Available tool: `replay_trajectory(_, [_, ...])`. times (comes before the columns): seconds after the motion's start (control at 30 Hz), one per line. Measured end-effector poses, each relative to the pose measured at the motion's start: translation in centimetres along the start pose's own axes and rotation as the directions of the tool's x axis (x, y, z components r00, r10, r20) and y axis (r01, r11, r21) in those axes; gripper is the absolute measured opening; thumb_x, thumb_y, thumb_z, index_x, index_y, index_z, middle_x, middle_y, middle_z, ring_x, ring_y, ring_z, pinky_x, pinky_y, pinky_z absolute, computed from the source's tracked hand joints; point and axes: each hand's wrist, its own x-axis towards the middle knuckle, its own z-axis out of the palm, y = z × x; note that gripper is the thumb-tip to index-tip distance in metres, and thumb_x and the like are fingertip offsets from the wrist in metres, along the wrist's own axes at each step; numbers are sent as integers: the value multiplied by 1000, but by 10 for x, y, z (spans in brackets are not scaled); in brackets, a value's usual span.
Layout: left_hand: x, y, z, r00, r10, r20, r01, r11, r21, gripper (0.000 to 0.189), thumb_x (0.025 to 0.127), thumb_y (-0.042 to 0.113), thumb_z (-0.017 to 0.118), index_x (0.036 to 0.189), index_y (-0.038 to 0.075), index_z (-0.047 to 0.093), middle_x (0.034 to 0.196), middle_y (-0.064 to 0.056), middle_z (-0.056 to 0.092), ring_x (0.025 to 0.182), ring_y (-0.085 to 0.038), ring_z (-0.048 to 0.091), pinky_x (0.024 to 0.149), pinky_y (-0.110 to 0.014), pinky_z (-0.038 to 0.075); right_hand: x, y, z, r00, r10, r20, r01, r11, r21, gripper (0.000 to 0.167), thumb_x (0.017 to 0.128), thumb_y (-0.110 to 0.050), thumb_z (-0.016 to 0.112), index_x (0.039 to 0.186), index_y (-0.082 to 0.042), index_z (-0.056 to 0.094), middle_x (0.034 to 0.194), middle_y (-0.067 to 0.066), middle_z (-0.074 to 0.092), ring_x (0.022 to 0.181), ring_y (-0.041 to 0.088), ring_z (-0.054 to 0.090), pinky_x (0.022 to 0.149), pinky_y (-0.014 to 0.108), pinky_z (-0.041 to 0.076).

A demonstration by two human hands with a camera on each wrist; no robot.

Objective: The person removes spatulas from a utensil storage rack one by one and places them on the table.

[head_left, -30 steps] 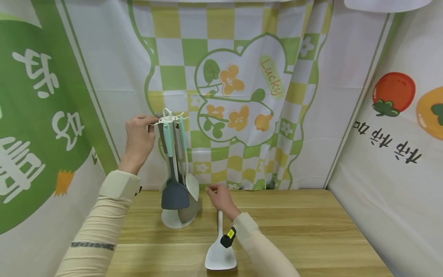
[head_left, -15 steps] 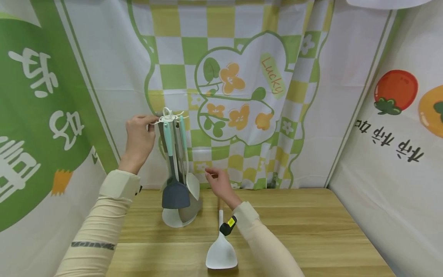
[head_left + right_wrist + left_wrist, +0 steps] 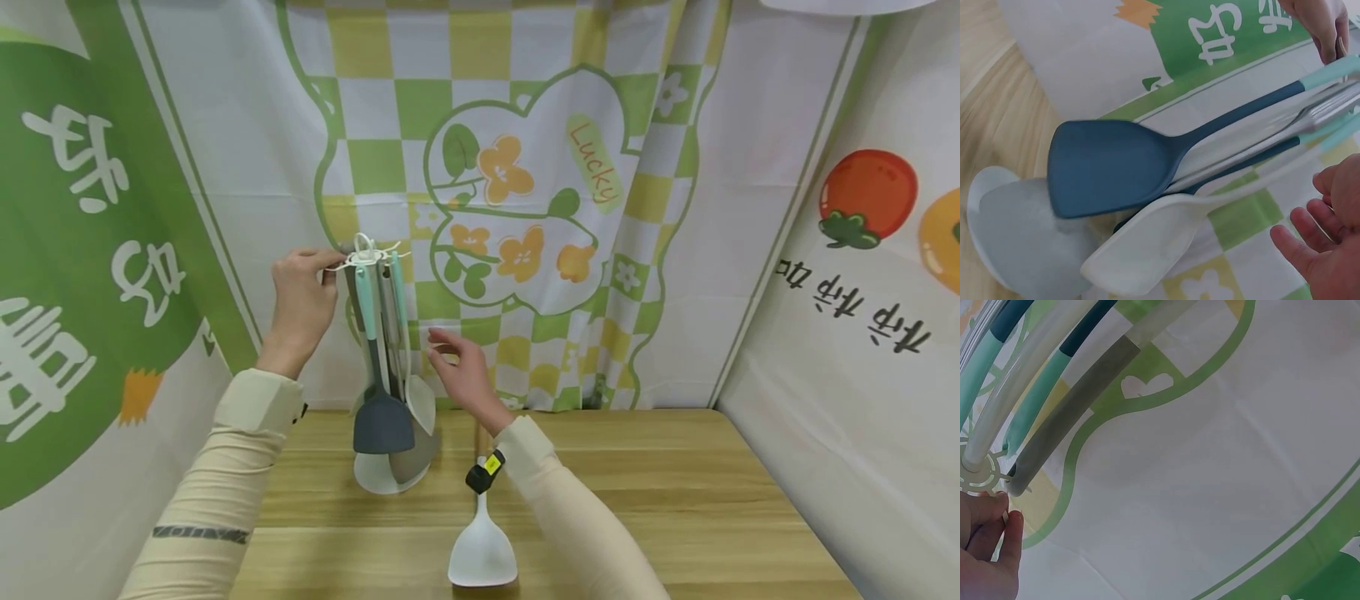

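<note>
A white rotating utensil rack [image 3: 366, 259] stands on a round base with kitchen tools hanging from its hooks. My left hand [image 3: 303, 292] pinches one of the rack's top hooks between thumb and fingers. In front hangs a dark blue turner [image 3: 383, 425] with a mint handle; beside it is a white turner [image 3: 1147, 247]. A grey-handled tool [image 3: 1079, 412] hangs closest to the left fingers. My right hand [image 3: 465, 371] hovers just right of the hanging handles, fingers loosely bent and holding nothing. Below that arm a white turner with a wooden handle [image 3: 483, 550] lies on the table.
The wooden table [image 3: 637, 500] reaches back to a checked cloth [image 3: 525, 350] hanging behind the rack. Printed white panels rise along both sides. A rounded white object [image 3: 847, 7] shows at the top right.
My right hand has risen from near the tabletop and drifted left toward the hanging handles. The left hand keeps its pinch at the rack's top, and the turner on the table stays put.
</note>
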Motion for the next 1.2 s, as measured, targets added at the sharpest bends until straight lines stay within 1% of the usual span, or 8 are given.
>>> replay_trajectory(0.1, [0, 0, -1, 1000, -4, 7, 4, 1000, 4, 22, 89, -22, 57, 97, -12, 76, 94, -30, 73, 90, -49, 67, 86, -60, 55, 4, -7, 3, 1000, -5, -1, 5, 1000, 19, 40, 102, -8, 61, 141, 0, 58, 134, 22, 63, 117, 32, 65, 96, 38, 60])
replay_trajectory(0.23, [0, 1, -1, 1000, -3, 21, 3, 1000, 7, 23, 89, -22, 58, 98, -11, 76, 95, -30, 73, 91, -48, 66, 86, -60, 55, 9, -14, 7, 999, -24, -23, 25, 999, 46, 38, 103, -10, 60, 140, 1, 59, 135, 20, 63, 118, 30, 64, 97, 38, 59])
replay_trajectory(0.37, [0, 2, -1, 999, 4, 33, -4, 1000, 9, 23, 89, -22, 58, 98, -11, 76, 95, -30, 73, 90, -48, 67, 85, -60, 55, 13, -18, 10, 996, -53, -66, 58, 995, 82, 37, 103, -7, 60, 139, 4, 58, 136, 21, 62, 120, 32, 63, 98, 39, 59])
replay_trajectory(0.5, [0, 2, -2, 999, 8, 32, -9, 1000, 8, 23, 88, -22, 58, 97, -12, 76, 94, -30, 73, 90, -49, 67, 83, -59, 56, 17, -19, 15, 992, -84, -89, 95, 988, 125, 41, 102, -3, 59, 142, 5, 55, 142, 24, 57, 126, 35, 60, 101, 41, 57])
replay_trajectory(0.7, [-1, 1, -4, 999, 3, 38, -4, 1000, 11, 22, 89, -22, 58, 97, -11, 76, 94, -30, 73, 90, -49, 67, 83, -59, 57, 18, -17, 24, 993, -96, -62, 104, 986, 131, 48, 102, 1, 56, 149, 4, 46, 149, 22, 51, 132, 35, 56, 106, 41, 54])
replay_trajectory(0.87, [-2, 3, -4, 999, 2, 53, -3, 1000, 18, 22, 90, -21, 59, 99, -11, 76, 95, -31, 72, 91, -49, 66, 83, -59, 57, 19, -19, 30, 992, -107, -59, 114, 983, 141, 52, 101, 5, 55, 152, 3, 42, 152, 21, 49, 133, 34, 56, 107, 41, 53])
replay_trajectory(1.03, [-3, 2, -4, 999, 6, 43, -6, 1000, 10, 22, 89, -22, 58, 99, -12, 75, 96, -31, 72, 92, -49, 66, 84, -60, 56, 21, -18, 34, 990, -127, -53, 134, 981, 138, 52, 102, 6, 53, 153, 3, 40, 152, 19, 49, 132, 34, 56, 107, 36, 52])
replay_trajectory(1.2, [-3, 3, -4, 999, 6, 39, -6, 1000, -3, 24, 89, -22, 57, 100, -12, 75, 96, -32, 72, 93, -50, 65, 84, -60, 56, 23, -18, 38, 991, -130, -43, 134, 983, 126, 54, 103, 6, 50, 155, -3, 39, 154, 15, 49, 133, 31, 56, 107, 32, 52])
